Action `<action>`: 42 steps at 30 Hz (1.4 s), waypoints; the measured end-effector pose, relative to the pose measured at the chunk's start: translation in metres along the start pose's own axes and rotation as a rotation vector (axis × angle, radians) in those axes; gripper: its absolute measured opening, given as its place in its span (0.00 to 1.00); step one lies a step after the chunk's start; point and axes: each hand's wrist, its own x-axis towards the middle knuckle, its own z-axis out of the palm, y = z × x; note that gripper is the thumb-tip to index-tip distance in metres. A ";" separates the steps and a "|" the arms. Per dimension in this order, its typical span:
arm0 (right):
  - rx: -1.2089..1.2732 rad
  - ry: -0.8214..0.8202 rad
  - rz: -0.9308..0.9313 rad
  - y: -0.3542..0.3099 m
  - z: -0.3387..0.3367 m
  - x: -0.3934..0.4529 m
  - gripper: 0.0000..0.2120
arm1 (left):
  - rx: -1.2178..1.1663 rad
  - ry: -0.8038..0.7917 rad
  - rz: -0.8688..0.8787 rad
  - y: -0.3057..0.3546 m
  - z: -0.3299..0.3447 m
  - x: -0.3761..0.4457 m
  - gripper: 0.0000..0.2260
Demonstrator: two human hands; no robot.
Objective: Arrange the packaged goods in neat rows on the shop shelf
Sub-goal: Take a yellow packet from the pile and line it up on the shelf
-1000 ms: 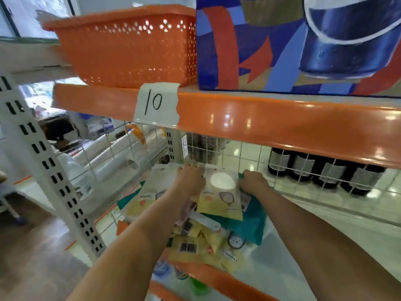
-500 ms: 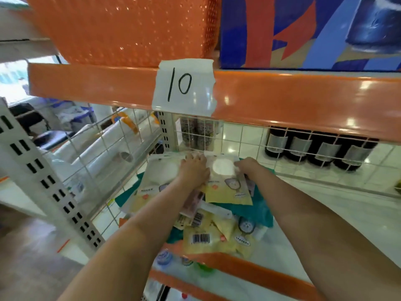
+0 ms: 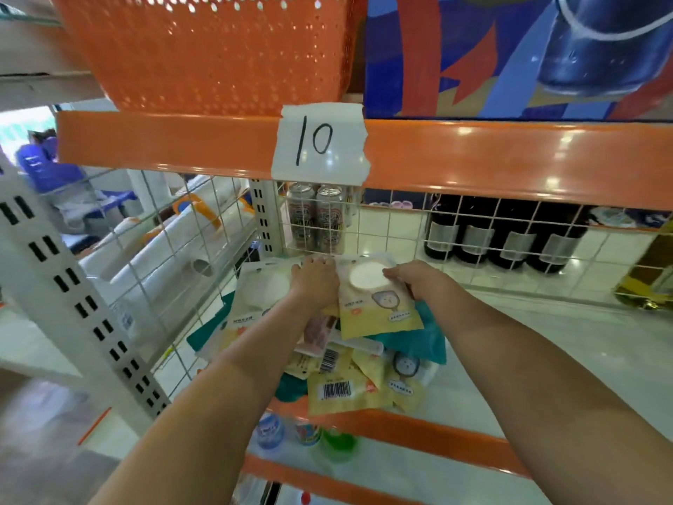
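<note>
Both hands reach deep into the white shelf (image 3: 528,344) under the orange rail. A yellow packet with a round white window (image 3: 375,304) stands near the back wire mesh. My left hand (image 3: 315,282) holds its left edge and my right hand (image 3: 415,280) holds its right edge. A second pale packet (image 3: 260,297) leans just to the left, partly behind my left hand. Several more yellow packets (image 3: 349,386) lie in a loose heap at the front edge on teal wrappers (image 3: 418,340).
Wire mesh (image 3: 400,227) closes the back and left side. Behind it stand cans (image 3: 315,220) and dark bottles (image 3: 506,235). An orange basket (image 3: 204,52) and a blue box (image 3: 510,56) sit on the shelf above, with a paper tag "10" (image 3: 320,142). Bottles (image 3: 306,433) stand on the shelf below.
The view has moved closer and slightly lower. Both hands keep their hold on the windowed packet and have pushed it a little further toward the back mesh.
</note>
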 end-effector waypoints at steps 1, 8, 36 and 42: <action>0.007 0.005 0.002 0.001 -0.002 -0.001 0.22 | 0.002 -0.002 0.005 0.000 -0.002 -0.001 0.20; 0.141 0.024 0.020 0.020 -0.028 -0.015 0.19 | -0.012 -0.026 0.109 0.008 -0.002 -0.007 0.22; 0.634 0.600 0.113 0.189 -0.255 -0.165 0.18 | -0.029 -0.031 0.812 0.287 -0.016 -0.046 0.21; 0.765 0.688 0.045 0.232 -0.314 -0.222 0.18 | -0.058 -0.054 0.960 0.377 -0.026 -0.082 0.20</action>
